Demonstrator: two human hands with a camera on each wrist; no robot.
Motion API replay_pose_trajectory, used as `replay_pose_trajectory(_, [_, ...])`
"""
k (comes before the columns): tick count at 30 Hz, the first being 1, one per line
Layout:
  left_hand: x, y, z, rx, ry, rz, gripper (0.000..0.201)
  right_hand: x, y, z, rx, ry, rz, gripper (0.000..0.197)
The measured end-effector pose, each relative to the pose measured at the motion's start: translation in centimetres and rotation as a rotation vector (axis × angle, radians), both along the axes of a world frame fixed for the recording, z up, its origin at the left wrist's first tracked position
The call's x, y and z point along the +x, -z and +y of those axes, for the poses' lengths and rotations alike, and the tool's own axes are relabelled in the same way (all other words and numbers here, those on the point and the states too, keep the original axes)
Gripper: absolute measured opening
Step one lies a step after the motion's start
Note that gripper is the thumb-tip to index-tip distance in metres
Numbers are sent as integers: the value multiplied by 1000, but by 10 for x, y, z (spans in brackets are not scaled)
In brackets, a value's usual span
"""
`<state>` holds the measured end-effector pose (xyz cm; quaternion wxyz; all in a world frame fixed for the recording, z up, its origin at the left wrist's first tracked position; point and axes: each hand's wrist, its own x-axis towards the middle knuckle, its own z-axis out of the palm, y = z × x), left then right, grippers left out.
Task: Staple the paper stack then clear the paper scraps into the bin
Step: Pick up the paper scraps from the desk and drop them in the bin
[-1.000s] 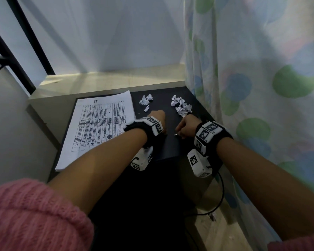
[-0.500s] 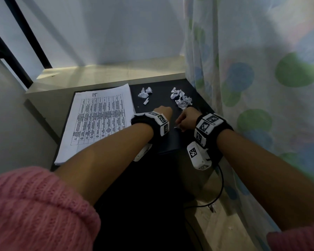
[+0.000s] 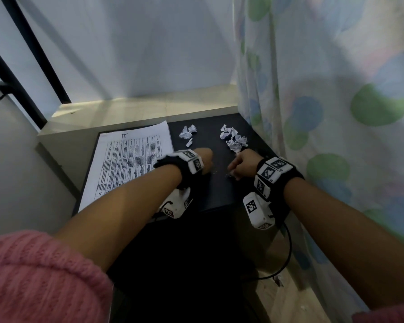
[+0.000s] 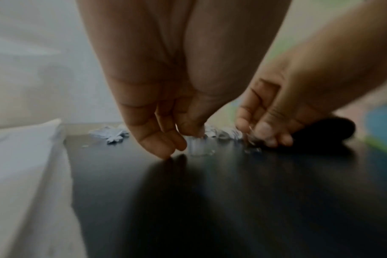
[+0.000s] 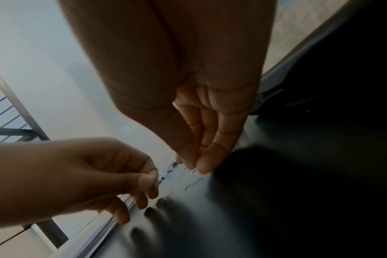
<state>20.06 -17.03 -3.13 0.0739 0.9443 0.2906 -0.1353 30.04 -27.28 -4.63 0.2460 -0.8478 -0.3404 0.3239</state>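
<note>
**Hands picking at loose staples, scraps not yet cleared**

Forearms in pushed-up pink sleeves (image 3: 40, 276) reach forward over a small black table (image 3: 217, 194), the landmark for everything below.

At the table's middle, the left hand (image 3: 202, 160) curls its fingers down, thumb and fingertips pinching something small and shiny just above the surface. Just beside it, the right hand (image 3: 241, 163) also pinches with thumb and forefinger at tiny metallic bits, which look like loose staples (image 5: 193, 183) lying on the table. A dark object (image 4: 320, 129) sits behind the right hand; it may be a stapler, but it is too blurred to tell.

On the table's left side lies the paper stack (image 3: 128, 159), flat, printed with a grid of text, its edge overhanging the table. Whether it is stapled cannot be seen.

At the table's far edge, two clusters of crumpled paper scraps (image 3: 233, 138) remain, the smaller one (image 3: 187, 134) nearer the stack. No bin is in view, so the clearing step seems wholly ahead.

Beyond the table runs a pale ledge (image 3: 149, 108) under a white wall. To the table's right hangs a curtain (image 3: 336, 101) with green and blue dots. A black cable (image 3: 287, 257) trails on the wooden floor below.
</note>
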Motion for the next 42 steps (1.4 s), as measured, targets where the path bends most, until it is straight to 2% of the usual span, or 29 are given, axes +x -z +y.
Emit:
replay_pose_trajectory(6, [-8, -10, 13, -45, -70, -94, 34, -3, -6, -2, 5, -5, 18, 30])
replay_pose_trajectory(12, [-5, 1, -4, 19, 74, -45, 30, -4, 2, 1, 6, 57, -43, 25])
replay_pose_trajectory(17, [0, -1, -12, 78, 67, -6, 31, -9, 5, 0, -1, 23, -198, 21])
replay_pose_trajectory(23, [4, -6, -14, 91, 29, -26, 32, -16, -3, 6, -97, -102, -373, 29])
replay_pose_trajectory(27, [5, -7, -19, 121, 76, 5, 33, -19, -4, 13, -126, -153, -483, 33])
replay_pose_trajectory(32, [6, -6, -27, 140, 158, 103, 37, -28, -3, 23, -186, -193, -564, 28])
replay_pose_trajectory(35, [4, -5, -29, 161, 126, 186, 38, -30, -5, 25, -237, -237, -581, 31])
replay_pose_trajectory(39, [-1, -4, -25, 137, 165, 137, 37, -26, -5, 24, -260, -245, -523, 47])
replay_pose_trajectory(42, [-7, 0, -20, 119, 163, 144, 35, -20, -7, 20, -196, -191, -431, 36])
